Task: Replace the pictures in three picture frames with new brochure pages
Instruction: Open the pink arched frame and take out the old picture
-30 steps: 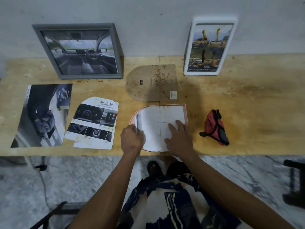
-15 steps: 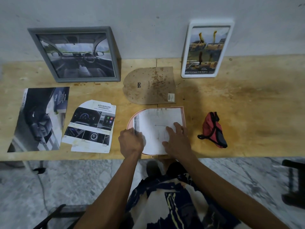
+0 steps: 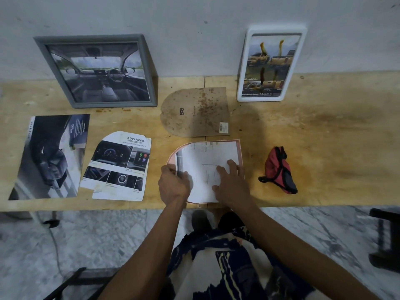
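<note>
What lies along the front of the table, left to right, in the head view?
Dark car page → cut "Advanced" page → left hand → pink arched frame holding a white page → right hand → red pouch.

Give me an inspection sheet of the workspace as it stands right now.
Surface: wooden table, stained.
Job's things: grey frame and white frame lean on wall, pictures in; pink arched frame flat, white page lying in it; backing board off; two loose brochure pages.
Clutter: red pouch.
Hands: left hand grips page edge; right hand presses page flat.
Cables: one on floor.
Surroundings: marble floor, grey wall.
</note>
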